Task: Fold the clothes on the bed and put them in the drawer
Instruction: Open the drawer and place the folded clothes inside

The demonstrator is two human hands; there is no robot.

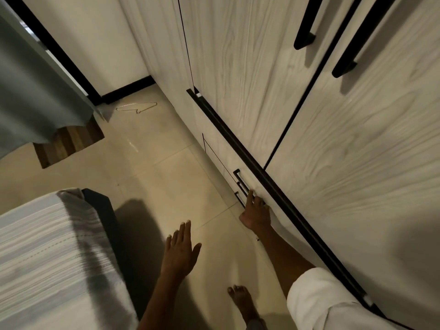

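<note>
A pale wood-grain wardrobe fills the right side, with low drawers under a long black rail. My right hand reaches down to the black drawer handles; its fingers curl at a handle, though the grip itself is partly hidden. My left hand hovers over the floor with fingers straight and spread, holding nothing. The bed with a grey-and-white striped sheet lies at the lower left. No clothes show on the part of the bed in view.
A wire hanger lies on the beige tiled floor near the far corner. A grey curtain hangs at the upper left over a wooden block. My bare foot stands between bed and wardrobe.
</note>
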